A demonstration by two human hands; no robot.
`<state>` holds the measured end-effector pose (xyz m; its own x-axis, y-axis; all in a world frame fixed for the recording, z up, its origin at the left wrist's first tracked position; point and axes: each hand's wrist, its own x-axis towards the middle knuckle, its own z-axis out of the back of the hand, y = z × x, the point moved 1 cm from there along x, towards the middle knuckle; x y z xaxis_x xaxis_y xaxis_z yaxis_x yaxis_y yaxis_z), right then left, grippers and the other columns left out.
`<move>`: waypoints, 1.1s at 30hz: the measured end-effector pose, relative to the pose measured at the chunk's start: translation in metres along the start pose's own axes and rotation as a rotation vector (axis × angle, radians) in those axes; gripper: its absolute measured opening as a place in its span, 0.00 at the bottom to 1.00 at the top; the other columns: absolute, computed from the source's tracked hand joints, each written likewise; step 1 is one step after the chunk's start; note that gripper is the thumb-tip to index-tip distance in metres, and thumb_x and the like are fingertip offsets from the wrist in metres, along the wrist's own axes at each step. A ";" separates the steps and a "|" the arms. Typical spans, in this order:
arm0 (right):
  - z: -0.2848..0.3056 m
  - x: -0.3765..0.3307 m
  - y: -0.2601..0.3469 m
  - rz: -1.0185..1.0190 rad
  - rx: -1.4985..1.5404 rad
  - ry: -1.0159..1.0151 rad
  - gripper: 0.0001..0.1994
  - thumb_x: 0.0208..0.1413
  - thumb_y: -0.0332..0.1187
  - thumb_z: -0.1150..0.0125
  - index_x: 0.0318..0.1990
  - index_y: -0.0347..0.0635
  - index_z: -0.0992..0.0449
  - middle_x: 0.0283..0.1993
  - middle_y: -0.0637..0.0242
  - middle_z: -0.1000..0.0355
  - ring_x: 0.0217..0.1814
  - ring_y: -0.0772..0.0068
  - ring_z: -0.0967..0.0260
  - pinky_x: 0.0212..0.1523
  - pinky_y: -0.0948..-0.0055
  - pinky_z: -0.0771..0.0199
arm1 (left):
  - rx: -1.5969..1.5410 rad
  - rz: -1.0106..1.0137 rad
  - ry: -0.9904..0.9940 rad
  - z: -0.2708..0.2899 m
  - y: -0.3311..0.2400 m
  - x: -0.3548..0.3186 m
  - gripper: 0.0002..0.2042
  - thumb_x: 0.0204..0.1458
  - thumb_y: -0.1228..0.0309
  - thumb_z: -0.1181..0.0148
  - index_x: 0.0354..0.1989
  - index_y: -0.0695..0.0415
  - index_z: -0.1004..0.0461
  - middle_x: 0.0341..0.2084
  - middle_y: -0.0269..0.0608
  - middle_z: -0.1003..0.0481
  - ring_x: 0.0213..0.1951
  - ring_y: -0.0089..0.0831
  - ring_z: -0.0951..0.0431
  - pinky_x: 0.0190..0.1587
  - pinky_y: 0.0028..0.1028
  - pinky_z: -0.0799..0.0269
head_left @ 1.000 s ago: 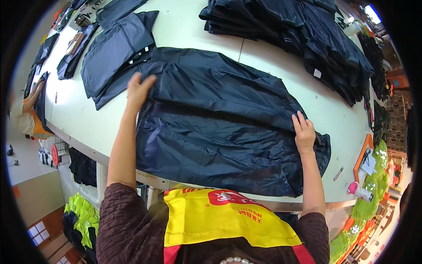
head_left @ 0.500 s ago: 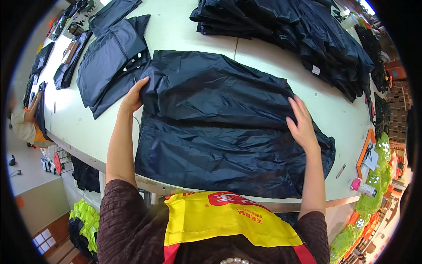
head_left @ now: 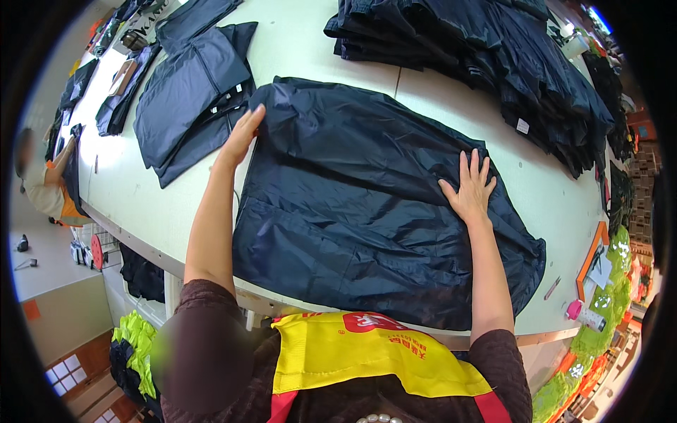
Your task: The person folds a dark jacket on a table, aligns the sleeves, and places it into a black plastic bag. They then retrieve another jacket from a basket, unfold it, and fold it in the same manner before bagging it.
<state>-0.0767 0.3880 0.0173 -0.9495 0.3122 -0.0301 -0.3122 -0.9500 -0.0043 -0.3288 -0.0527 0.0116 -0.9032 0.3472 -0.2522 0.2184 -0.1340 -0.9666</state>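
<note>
A dark navy garment (head_left: 338,204) of thin, shiny fabric lies spread on the pale table before me, with creases running across it. My left hand (head_left: 243,135) rests at its upper left edge, fingers stretched out along the fabric. Flat on the garment's right part lies my right hand (head_left: 471,189), its fingers spread apart. Beyond my left hand, folded dark garments (head_left: 190,92) with small white labels lie close to the spread one. A large pile of similar dark garments (head_left: 465,63) is at the far right.
The white table (head_left: 310,56) has its near edge just before my yellow apron. On its right side are an orange frame (head_left: 591,261), a small pen-like tool (head_left: 552,287) and a pink-capped bottle (head_left: 585,314). At far left, another person (head_left: 49,187) stands by the table.
My right hand has come down flat with fingers spread on the fabric. My left hand has shifted up along the left edge, its fingers straighter. The whole view has moved slightly.
</note>
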 end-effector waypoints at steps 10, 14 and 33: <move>-0.004 -0.055 -0.031 -0.232 -0.062 0.023 0.44 0.45 0.63 0.46 0.67 0.50 0.50 0.72 0.54 0.62 0.73 0.44 0.69 0.63 0.34 0.65 | -0.235 -0.126 -0.065 -0.049 -0.059 -0.016 0.14 0.56 0.63 0.43 0.43 0.61 0.27 0.34 0.36 0.24 0.36 0.23 0.25 0.42 0.24 0.29; -0.003 -0.049 -0.040 -0.233 -0.037 0.034 0.44 0.48 0.64 0.49 0.67 0.50 0.52 0.71 0.52 0.62 0.73 0.44 0.69 0.62 0.33 0.65 | -0.371 0.049 0.100 -0.042 -0.042 -0.011 0.22 0.61 0.52 0.57 0.50 0.59 0.31 0.42 0.38 0.25 0.42 0.25 0.26 0.47 0.29 0.31; 0.004 -0.050 -0.055 -0.190 0.006 0.081 0.45 0.47 0.65 0.49 0.67 0.48 0.51 0.71 0.51 0.62 0.73 0.45 0.69 0.62 0.34 0.64 | 0.852 -0.327 -0.323 -0.063 -0.021 0.001 0.27 0.40 0.51 0.33 0.38 0.61 0.31 0.33 0.53 0.25 0.36 0.46 0.25 0.42 0.38 0.32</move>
<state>-0.0118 0.4243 0.0231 -0.8683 0.4837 -0.1098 -0.4855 -0.8742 -0.0118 -0.3111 0.0089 0.0292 -0.9575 0.2322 0.1710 -0.2882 -0.7484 -0.5973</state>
